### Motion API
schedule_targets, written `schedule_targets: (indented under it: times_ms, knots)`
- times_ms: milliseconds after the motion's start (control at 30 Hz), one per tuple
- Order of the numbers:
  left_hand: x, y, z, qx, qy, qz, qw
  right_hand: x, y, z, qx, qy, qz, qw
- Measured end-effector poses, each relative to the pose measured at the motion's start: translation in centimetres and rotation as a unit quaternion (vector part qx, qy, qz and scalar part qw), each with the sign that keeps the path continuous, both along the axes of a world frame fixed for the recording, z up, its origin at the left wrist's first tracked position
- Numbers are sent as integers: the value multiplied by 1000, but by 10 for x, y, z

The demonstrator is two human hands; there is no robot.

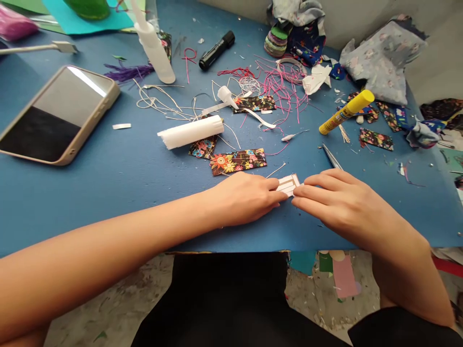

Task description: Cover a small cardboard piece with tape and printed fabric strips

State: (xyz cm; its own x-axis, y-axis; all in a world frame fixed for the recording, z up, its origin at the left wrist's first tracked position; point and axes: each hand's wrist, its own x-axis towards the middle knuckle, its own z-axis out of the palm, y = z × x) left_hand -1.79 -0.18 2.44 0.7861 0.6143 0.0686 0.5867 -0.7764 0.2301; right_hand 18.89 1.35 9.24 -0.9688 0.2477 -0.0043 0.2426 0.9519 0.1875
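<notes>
Near the front edge of the blue table, my left hand (246, 198) pinches the left end of a small white card strip (288, 185) with brown stripes. My right hand (342, 200) has its fingers closed at the right end of that strip, its thumb hidden. Just beyond my left hand lie a flower-printed dark fabric strip (238, 161) and a torn white paper roll (193, 131). Pointed metal tips, perhaps scissors or tweezers (331, 156), stick out past my right hand. Behind them a yellow glue stick (346, 112) stands tilted.
A phone (58, 113) lies at the left, with a white glue bottle (156, 50) behind it. Farther back are a black marker (217, 50), tangled pink threads (278, 86), white cords (155, 99) and a grey printed cloth (384, 58). Paper scraps (343, 274) litter the floor.
</notes>
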Motion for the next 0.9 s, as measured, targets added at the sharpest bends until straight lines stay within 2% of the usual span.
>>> schedule_targets:
  times_ms: [167,367,600,767,900]
  knots:
    - [4,-1,0,-5,1,22,1000,5,-2,2,-1,-13,-16,1000]
    - [7,-1,-3,32,9,5,999,11,1,2,-25,-12,-59,998]
    - [11,-5,0,43,33,20,998,11,2,-1,0,-50,-49,998]
    - [12,1,4,-7,14,32,999,10,2,-7,-11,-31,-41,999]
    - [17,7,6,-73,-68,57,993,14,5,-13,-51,23,-37,998]
